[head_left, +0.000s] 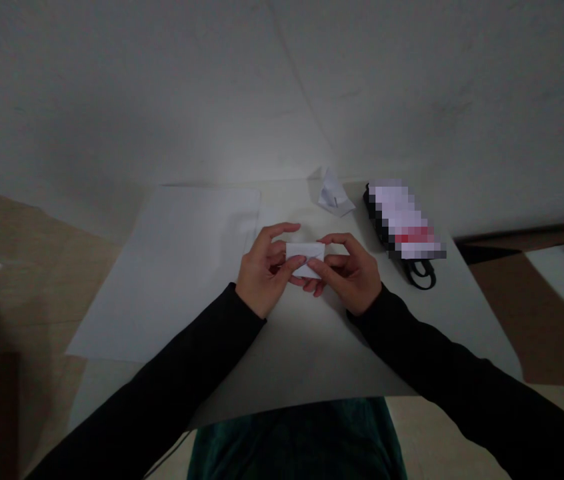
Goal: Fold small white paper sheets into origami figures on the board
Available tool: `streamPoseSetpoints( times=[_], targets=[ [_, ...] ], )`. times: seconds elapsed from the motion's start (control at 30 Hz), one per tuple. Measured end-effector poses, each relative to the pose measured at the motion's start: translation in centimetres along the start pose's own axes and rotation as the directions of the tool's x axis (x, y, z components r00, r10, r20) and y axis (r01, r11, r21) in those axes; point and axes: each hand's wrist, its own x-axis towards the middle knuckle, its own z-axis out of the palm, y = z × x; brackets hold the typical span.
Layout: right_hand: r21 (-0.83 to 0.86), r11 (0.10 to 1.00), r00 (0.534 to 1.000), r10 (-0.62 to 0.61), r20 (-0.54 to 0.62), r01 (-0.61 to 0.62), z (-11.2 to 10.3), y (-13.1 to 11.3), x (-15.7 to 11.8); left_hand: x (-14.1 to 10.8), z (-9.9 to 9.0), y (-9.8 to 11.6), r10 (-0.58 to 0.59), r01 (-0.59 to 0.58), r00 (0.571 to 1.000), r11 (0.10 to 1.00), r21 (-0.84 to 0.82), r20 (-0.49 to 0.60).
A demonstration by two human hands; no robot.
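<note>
Over the white bench [307, 363], I see the person's left hand [265, 272] and right hand [356, 275] pinching a small folded paper [305, 249] from either side.

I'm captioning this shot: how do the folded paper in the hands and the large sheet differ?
The folded paper is small; the large sheet far bigger. The folded paper is held by left hand and right hand; the large sheet lies flat on the table. Both are white.

a white table [312, 360] bears large flat paper [182, 267], 1 folded paper [332, 193] and 1 black-edged case [402, 217].
</note>
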Motion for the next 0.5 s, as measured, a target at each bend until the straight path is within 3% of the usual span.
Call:
streamPoseSetpoints(
  times=[0.13,0.23,0.3,0.37,0.43,0.5],
  targets=[
    [-0.151,0.986,0.997,-0.073,-0.016,0.070,-0.5,0.3,-0.1,0.0,-0.1,0.0,0.050,-0.053,0.999,0.989,0.139,0.019],
    [-0.365,0.908,0.975,-0.221,-0.005,0.204,-1.2,0.5,0.0,0.0,-0.3,0.2,0.288,-0.268,0.957,0.857,0.441,0.022],
    [-0.511,0.804,0.944,-0.328,0.042,0.303,-1.5,0.3,0.2,0.1,-0.4,0.3,0.446,-0.397,0.893,0.712,0.579,0.064],
    [-0.606,0.685,0.895,-0.433,0.108,0.405,-1.7,0.1,0.3,0.3,-0.5,0.2,0.525,-0.473,0.843,0.621,0.625,0.117],
    [-0.627,0.606,0.842,-0.514,0.160,0.489,-1.6,-0.2,0.4,0.4,-0.6,0.1,0.544,-0.510,0.823,0.585,0.631,0.161],
    [-0.608,0.588,0.813,-0.555,0.176,0.533,-1.5,-0.2,0.4,0.4,-0.7,-0.1,0.527,-0.522,0.826,0.581,0.624,0.201]
  ],
)
